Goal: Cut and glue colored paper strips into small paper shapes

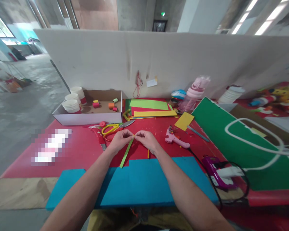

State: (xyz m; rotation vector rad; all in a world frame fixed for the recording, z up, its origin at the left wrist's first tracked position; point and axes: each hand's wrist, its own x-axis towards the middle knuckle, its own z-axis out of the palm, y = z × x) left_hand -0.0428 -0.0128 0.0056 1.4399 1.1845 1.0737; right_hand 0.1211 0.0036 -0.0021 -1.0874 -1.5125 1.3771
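My left hand (122,140) and my right hand (146,140) meet fingertip to fingertip over the red table cover (86,157). Both pinch a small yellow-orange piece (134,136) between them, mostly covered by the fingers. From the fingertips a light green paper strip (126,154) hangs down toward the blue sheet (156,183). Just left of my left hand lie yellow-handled scissors (110,129). To the right of my right hand rests a pink glue gun (177,140). A thin dark and orange item (148,154) lies below my right hand.
An open box (86,118) at the back left holds paper cups (71,105) and small paper rolls. Coloured sheets (149,104) lie behind my hands. At the right are a green board (240,150), a purple power strip (218,176), cables and a pink bottle (195,93).
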